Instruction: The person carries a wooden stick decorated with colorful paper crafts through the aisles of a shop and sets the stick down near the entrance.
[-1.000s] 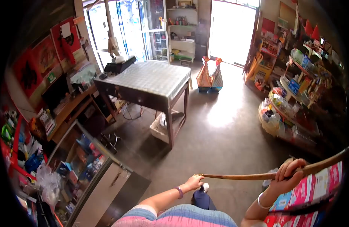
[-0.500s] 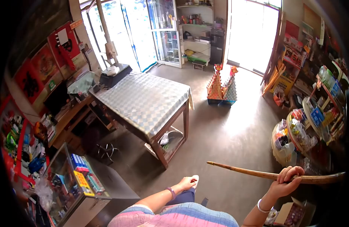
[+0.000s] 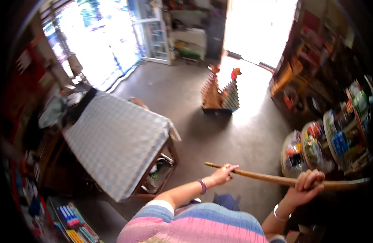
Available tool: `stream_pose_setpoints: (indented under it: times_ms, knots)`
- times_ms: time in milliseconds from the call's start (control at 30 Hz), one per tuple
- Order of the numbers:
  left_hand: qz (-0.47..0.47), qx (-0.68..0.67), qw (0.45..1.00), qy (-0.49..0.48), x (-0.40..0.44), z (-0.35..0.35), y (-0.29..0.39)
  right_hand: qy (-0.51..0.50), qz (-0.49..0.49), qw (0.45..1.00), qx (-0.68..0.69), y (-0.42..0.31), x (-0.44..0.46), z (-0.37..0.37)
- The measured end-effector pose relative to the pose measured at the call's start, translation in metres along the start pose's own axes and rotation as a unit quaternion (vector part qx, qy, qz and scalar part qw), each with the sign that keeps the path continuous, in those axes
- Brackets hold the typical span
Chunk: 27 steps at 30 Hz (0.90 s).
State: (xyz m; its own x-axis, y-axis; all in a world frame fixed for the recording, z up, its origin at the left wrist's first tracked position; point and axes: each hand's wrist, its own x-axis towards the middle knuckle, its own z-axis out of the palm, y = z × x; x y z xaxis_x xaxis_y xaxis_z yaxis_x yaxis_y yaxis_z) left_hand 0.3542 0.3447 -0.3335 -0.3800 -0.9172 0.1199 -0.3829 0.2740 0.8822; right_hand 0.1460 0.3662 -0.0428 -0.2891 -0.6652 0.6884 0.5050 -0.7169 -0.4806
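Observation:
A long, slightly curved wooden stick [image 3: 267,177] lies across the lower right, its thin tip pointing left and its far end lost in the dark edge. My right hand [image 3: 304,188], with a pale bangle at the wrist, is wrapped around its thicker part. Near the thin end, my left hand [image 3: 223,174] has its fingers closed on the stick; a dark bangle circles that wrist. Beyond the stick, two cone-shaped decorations, one orange [image 3: 211,93] and one silver-green [image 3: 231,97], stand on the floor with bird-like tops.
A table with a checked cloth [image 3: 117,139] stands to the left. Round tiered shelves full of packets [image 3: 312,150] are close on the right. At lower left is a case with boxes [image 3: 69,216]. Bright doorways [image 3: 257,30] open at the back.
My left hand has come up from near my leg and taken hold of the stick's thin end. The view has turned, and my right hand keeps its grip.

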Motion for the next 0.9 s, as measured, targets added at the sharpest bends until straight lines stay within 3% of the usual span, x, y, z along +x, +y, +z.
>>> stream_pose_setpoints:
  times_ms: [33, 133, 200, 300, 433, 533, 667, 733, 900]
  knots:
    - [0.036, 0.065, 0.997, 0.026, 0.023, -0.001, -0.004, 0.006, 0.006, 1.0, 0.003, 0.016, 0.011, -0.009]
    - [-0.005, 0.035, 0.999, -0.013, 0.094, -0.006, -0.037, -0.002, 0.043, 0.999, -0.022, 0.076, 0.052, -0.042]
    - [0.024, 0.07, 0.997, -0.016, 0.141, -0.008, -0.073, -0.006, 0.051, 0.996, -0.072, 0.118, 0.085, -0.06]
    - [-0.026, 0.098, 0.993, -0.058, 0.209, -0.03, -0.098, -0.035, 0.067, 0.995, -0.066, 0.179, 0.133, -0.096]
    - [-0.056, 0.193, 0.972, -0.126, 0.314, -0.088, -0.126, -0.003, 0.061, 0.995, -0.074, 0.252, 0.207, -0.135]
    - [-0.125, 0.171, 0.975, -0.073, 0.386, -0.136, -0.161, 0.024, 0.055, 0.995, -0.085, 0.299, 0.251, -0.16]
    - [-0.143, 0.239, 0.959, -0.043, 0.48, -0.215, -0.207, 0.03, 0.042, 0.992, -0.112, 0.364, 0.296, -0.182]
    - [-0.099, 0.27, 0.958, -0.019, 0.531, -0.251, -0.254, 0.058, 0.032, 0.983, -0.172, 0.401, 0.313, -0.184]
    - [-0.143, 0.33, 0.931, -0.055, 0.673, -0.328, -0.368, 0.151, 0.03, 0.943, -0.294, 0.499, 0.344, -0.188]
